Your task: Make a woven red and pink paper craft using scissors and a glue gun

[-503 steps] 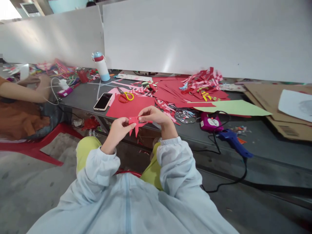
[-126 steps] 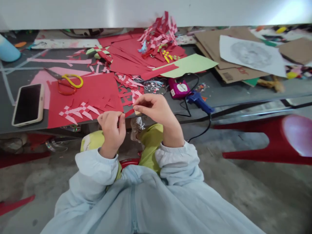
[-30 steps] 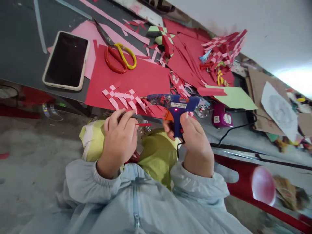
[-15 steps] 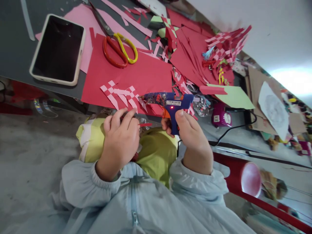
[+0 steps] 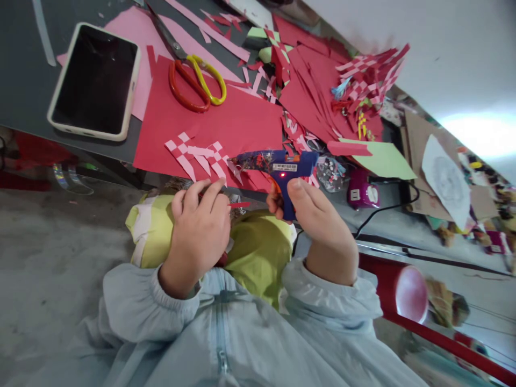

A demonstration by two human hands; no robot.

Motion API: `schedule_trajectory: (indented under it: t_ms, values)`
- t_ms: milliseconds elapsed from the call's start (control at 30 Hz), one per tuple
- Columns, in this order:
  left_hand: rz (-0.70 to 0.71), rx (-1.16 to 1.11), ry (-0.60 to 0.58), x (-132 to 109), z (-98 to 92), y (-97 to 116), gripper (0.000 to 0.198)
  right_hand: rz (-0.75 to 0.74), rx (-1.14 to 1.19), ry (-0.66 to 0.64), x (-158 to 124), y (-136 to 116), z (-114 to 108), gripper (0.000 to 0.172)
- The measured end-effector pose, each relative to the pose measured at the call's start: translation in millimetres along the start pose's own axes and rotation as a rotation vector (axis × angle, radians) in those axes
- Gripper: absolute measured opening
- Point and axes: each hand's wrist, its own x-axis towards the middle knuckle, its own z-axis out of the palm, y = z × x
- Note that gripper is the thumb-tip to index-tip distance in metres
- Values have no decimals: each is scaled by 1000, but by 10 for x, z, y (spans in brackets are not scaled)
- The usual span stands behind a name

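My right hand [image 5: 318, 209] grips a blue hot glue gun [image 5: 288, 177], its fingers round the handle and orange trigger. A small red light glows on its side. The nozzle points left and reaches a pink and red woven paper piece [image 5: 217, 153] lying at the edge of a red paper sheet [image 5: 242, 121]. My left hand [image 5: 201, 226] is closed at the table edge, fingertips by the lower ends of the woven strips. From beneath it sticks out a red paper strip [image 5: 240, 205]. The thumb is mostly hidden.
Scissors [image 5: 197, 80] with red and yellow handles lie on the red sheet, left of them a phone [image 5: 95, 80]. Paper scraps and a woven pink and red piece [image 5: 373, 72] cover the back. A purple punch [image 5: 363, 191] and black cord [image 5: 374, 210] are right.
The glue gun and right hand have shifted slightly left, and less of the orange trigger shows. My left hand and the woven piece stay nearly where they were.
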Motion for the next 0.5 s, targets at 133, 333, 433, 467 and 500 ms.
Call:
schedule_trajectory:
  t_ms: [133,333,433,467,500]
  values:
    - [-1,1,-6,-8,2,-4,11,-18,-6,1,12,-1,-1,49]
    - [-1,-4,-2,-8,12,-7,10,-24,0,-3,5,2,-21,47]
    - [-1,-6,-4,-6,14,-13,10,-18,-6,-34,1,13,-32,48]
    - [-1,-7,-7,-6,14,-14,11,-18,-9,-41,3,17,-31,48]
    - [-2,-7,-9,-6,13,-14,11,-19,-9,-41,8,21,-28,48]
